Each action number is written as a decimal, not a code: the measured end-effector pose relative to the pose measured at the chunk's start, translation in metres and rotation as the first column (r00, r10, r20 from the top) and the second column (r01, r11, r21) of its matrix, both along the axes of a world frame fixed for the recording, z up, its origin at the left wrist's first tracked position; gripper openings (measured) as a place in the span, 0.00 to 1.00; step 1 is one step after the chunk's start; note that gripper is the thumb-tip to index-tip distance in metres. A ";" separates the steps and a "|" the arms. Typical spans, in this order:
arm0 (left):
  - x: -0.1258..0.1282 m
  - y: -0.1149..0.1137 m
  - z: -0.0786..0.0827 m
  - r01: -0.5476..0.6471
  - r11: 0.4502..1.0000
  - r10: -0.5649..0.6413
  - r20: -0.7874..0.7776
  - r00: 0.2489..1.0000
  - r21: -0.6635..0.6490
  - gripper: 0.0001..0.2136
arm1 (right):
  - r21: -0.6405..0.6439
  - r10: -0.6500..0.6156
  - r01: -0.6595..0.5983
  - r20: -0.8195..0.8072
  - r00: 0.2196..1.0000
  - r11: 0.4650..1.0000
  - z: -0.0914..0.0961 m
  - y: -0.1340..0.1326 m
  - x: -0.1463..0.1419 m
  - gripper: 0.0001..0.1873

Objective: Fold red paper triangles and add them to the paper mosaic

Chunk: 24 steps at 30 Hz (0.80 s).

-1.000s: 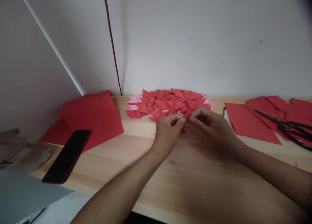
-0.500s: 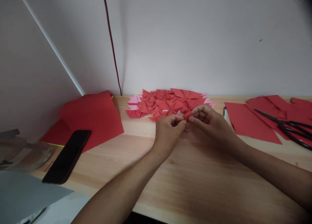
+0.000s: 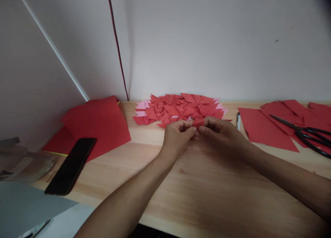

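Tabletop [image 3: 181, 196] with folded paper [image 3: 199, 122], phone [image 3: 71, 165], scissors [image 3: 298, 129]

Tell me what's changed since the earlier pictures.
The right hand has lowered slightly at the knuckles, and a red paper tip now shows just beyond them. Both hands keep hold of the small red folded paper. The left hand, phone, scissors and folded-paper pile stay put.
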<state>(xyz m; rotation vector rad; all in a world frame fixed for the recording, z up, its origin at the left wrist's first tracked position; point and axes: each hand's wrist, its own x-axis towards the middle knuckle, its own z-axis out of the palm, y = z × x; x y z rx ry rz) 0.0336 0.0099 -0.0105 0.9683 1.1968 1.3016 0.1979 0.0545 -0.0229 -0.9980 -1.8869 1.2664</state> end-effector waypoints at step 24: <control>-0.006 0.002 -0.008 0.010 0.999 0.003 0.310 0.951 -0.042 0.08 | 0.159 -0.145 0.143 -0.003 0.989 0.977 -0.002 -0.002 -0.003 0.09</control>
